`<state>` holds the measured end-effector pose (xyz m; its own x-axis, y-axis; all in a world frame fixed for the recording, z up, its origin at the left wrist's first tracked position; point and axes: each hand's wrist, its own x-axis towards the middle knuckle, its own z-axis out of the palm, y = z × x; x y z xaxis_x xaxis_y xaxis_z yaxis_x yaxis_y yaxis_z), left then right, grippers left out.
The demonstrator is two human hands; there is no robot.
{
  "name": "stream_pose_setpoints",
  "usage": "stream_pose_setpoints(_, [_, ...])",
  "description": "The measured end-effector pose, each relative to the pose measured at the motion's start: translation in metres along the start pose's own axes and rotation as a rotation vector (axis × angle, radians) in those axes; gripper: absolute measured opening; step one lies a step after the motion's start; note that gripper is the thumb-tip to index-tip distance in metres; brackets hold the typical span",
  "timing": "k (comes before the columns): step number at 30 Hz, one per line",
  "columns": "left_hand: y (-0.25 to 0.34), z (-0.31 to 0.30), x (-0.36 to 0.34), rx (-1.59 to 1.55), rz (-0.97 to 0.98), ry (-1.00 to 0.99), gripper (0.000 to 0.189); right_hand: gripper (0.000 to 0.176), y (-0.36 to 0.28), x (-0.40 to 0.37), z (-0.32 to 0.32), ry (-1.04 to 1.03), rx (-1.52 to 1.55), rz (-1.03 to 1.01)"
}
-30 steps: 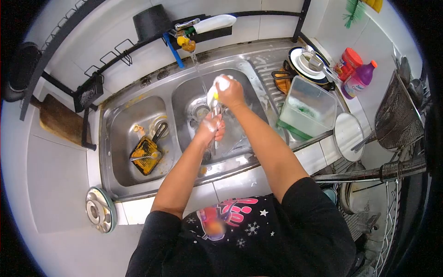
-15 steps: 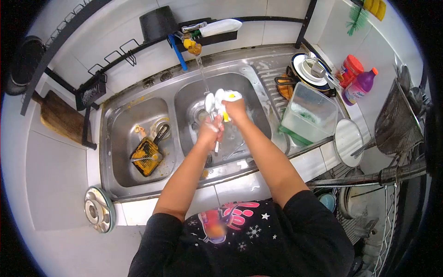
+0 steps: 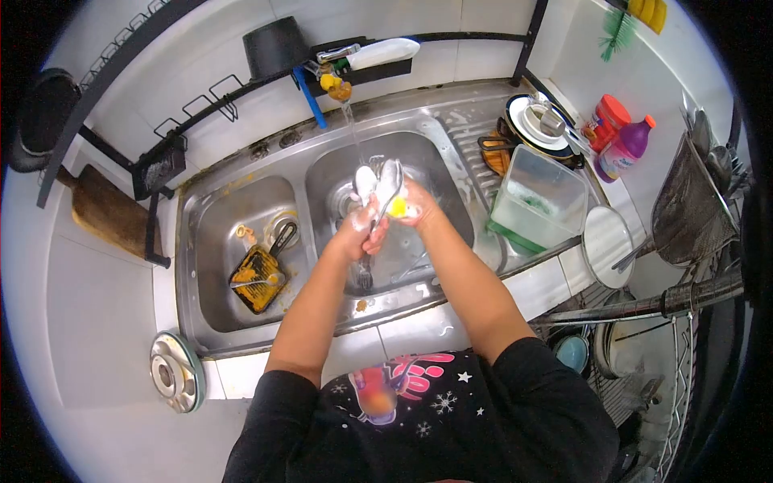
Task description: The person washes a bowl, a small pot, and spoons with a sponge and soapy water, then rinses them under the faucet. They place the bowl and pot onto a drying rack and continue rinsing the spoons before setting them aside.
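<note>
My left hand is closed round the handles of metal spoons, at least two, their bowls pointing away from me and white with suds. Foam also clings to the fingers. Beside it, my right hand grips a yellow sponge covered in lather, pressed close to the spoons; its fingertips are partly hidden. Both hands are over the right sink basin. Water runs from the tap just beyond the spoons. More cutlery lies on the basin floor below, blurred by water.
In the left basin, a small square pan smeared orange holds a spoon. On the right stand a clear plastic tub with suds, stacked plates, a purple bottle and a red-lidded jar. A black rack spans the wall behind.
The spoons in my left hand have shifted and fanned apart, with a second bowl now showing plainly. My right hand has moved slightly down, with the sponge lower against the handles.
</note>
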<state>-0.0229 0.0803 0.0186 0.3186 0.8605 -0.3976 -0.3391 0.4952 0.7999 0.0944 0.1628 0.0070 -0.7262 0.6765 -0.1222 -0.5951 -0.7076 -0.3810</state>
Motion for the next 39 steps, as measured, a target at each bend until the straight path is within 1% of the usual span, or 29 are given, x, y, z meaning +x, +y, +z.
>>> stream_pose_setpoints(1, [0.000,-0.001,0.000,0.010,-0.025,-0.011,0.055,0.022,0.003,0.002,-0.005,0.075,0.011,-0.027])
stream_pose_setpoints(3, [0.000,-0.004,0.000,0.032,-0.072,-0.031,0.057,0.016,-0.001,0.007,-0.018,0.018,-0.075,-0.095])
stream_pose_setpoints(4, [-0.002,-0.003,0.001,0.037,-0.077,-0.004,0.057,0.013,-0.004,0.010,-0.023,-0.012,-0.118,-0.128])
stream_pose_setpoints(6, [-0.008,0.003,0.003,0.049,-0.087,0.050,0.057,0.012,-0.010,0.012,-0.026,0.127,-0.112,-0.142])
stream_pose_setpoints(7, [-0.009,0.003,0.004,0.156,-0.135,0.088,0.057,0.012,-0.014,0.012,-0.024,0.196,-0.109,-0.150])
stream_pose_setpoints(9, [-0.013,0.005,0.005,0.366,-0.232,0.164,0.059,0.012,-0.029,0.004,-0.018,0.240,-0.229,-0.215])
stream_pose_setpoints(10, [-0.014,0.012,0.001,0.464,-0.190,0.183,0.058,0.012,-0.035,-0.001,-0.009,0.262,-0.290,-0.245])
stream_pose_setpoints(11, [-0.015,0.022,-0.005,0.562,-0.148,0.202,0.058,0.017,-0.039,-0.005,0.001,0.316,-0.489,-0.275])
stream_pose_setpoints(12, [-0.014,0.027,-0.009,0.661,-0.106,0.222,0.058,0.018,-0.041,0.000,0.001,0.381,-0.517,-0.297])
stream_pose_setpoints(14, [-0.024,-0.004,0.002,0.756,0.031,0.119,0.058,0.021,-0.048,0.013,-0.001,0.515,-0.571,-0.334])
stream_pose_setpoints(15, [-0.008,0.005,-0.005,0.535,-0.109,0.057,0.058,0.025,-0.050,0.013,-0.008,0.444,-0.449,-0.308])
stream_pose_setpoints(16, [0.003,0.011,-0.010,0.312,-0.239,-0.003,0.057,0.026,-0.049,0.010,-0.008,0.349,-0.361,-0.241])
stream_pose_setpoints(17, [0.006,0.012,-0.010,0.274,-0.231,-0.023,0.058,0.026,-0.045,0.007,-0.006,0.249,-0.274,-0.175])
stream_pose_setpoints(18, [0.006,0.008,-0.007,0.192,-0.231,-0.114,0.059,0.027,-0.039,0.002,-0.005,0.150,-0.185,-0.107])
stream_pose_setpoints(19, [0.004,0.001,-0.001,0.106,-0.232,-0.204,0.059,0.029,-0.033,-0.003,-0.007,0.031,-0.246,-0.093])
stream_pose_setpoints(20, [0.000,-0.005,0.002,0.018,-0.235,-0.293,0.060,0.029,-0.025,-0.003,-0.010,0.020,-0.211,-0.105])
stream_pose_setpoints(22, [-0.004,-0.002,0.002,-0.046,-0.290,-0.257,0.060,0.029,-0.010,-0.001,-0.018,0.005,-0.137,-0.129])
stream_pose_setpoints(23, [-0.008,0.000,0.003,-0.077,-0.320,-0.239,0.061,0.024,-0.011,0.005,-0.020,0.026,-0.112,-0.118])
stream_pose_setpoints(26, [-0.019,0.004,0.006,0.053,-0.209,-0.119,0.061,0.022,-0.019,0.005,-0.019,0.300,-0.343,-0.264])
stream_pose_setpoints(27, [-0.020,0.005,0.007,0.071,-0.201,-0.049,0.061,0.016,-0.019,0.007,-0.013,0.359,-0.409,-0.393])
stream_pose_setpoints(30, [-0.022,0.008,0.010,0.125,-0.142,0.157,0.057,0.020,-0.023,0.027,-0.022,0.628,-0.567,-0.699])
stream_pose_setpoints(31, [-0.021,0.009,0.010,0.145,-0.104,0.225,0.055,0.021,-0.033,0.025,-0.026,0.805,-0.574,-0.629])
stream_pose_setpoints(32, [-0.021,0.009,0.010,0.165,-0.067,0.295,0.053,0.023,-0.043,0.019,-0.032,0.710,-0.123,-0.403])
stream_pose_setpoints(34, [-0.019,-0.006,0.014,0.196,0.011,0.302,0.047,0.026,-0.042,0.006,-0.029,0.427,-0.037,-0.370])
stream_pose_setpoints(36, [-0.013,-0.010,0.018,0.180,0.064,0.285,0.042,0.026,-0.021,0.003,-0.017,0.423,-0.289,-0.122])
stream_pose_setpoints(37, [-0.010,-0.004,0.017,0.152,0.073,0.263,0.040,0.025,-0.010,0.007,-0.026,0.481,-0.626,-0.066])
stream_pose_setpoints(39, [-0.016,0.002,0.022,0.107,0.081,0.185,0.037,0.027,-0.009,0.014,-0.038,0.549,-0.552,-0.129])
